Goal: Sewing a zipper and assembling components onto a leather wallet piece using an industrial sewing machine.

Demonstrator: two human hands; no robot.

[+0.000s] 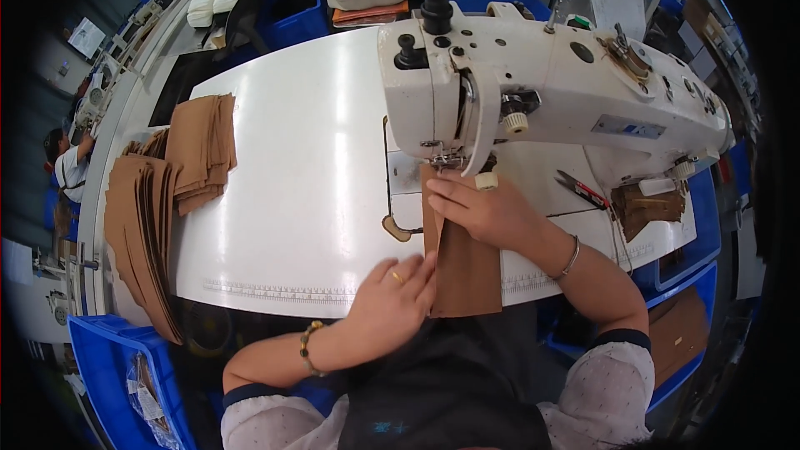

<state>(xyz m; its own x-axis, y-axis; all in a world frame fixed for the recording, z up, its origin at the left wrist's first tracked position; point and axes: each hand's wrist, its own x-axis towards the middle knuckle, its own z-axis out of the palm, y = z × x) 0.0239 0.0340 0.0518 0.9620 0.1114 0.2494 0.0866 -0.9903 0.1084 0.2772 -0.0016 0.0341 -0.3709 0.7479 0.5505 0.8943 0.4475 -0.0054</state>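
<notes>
A brown fabric piece (471, 271) runs from under the needle area of a white sewing machine (533, 75) down past the table's front edge. Its left side is folded over in a narrow strip. My right hand (475, 208) lies on the upper part of the fabric just below the presser foot, fingers stretched toward it. At the fold's left edge, lower down, my left hand (396, 292) has its fingers bent and pinched on the fabric edge. The fingertips of that hand are partly hidden by the fold.
Stacks of brown fabric pieces (200, 150) lie at the table's left, some drooping over its edge (137, 233). Thread snips (583, 190) and brown scraps (646, 212) rest right of the fabric. Blue bins (125, 375) stand below on both sides. Another person (71, 167) sits far left.
</notes>
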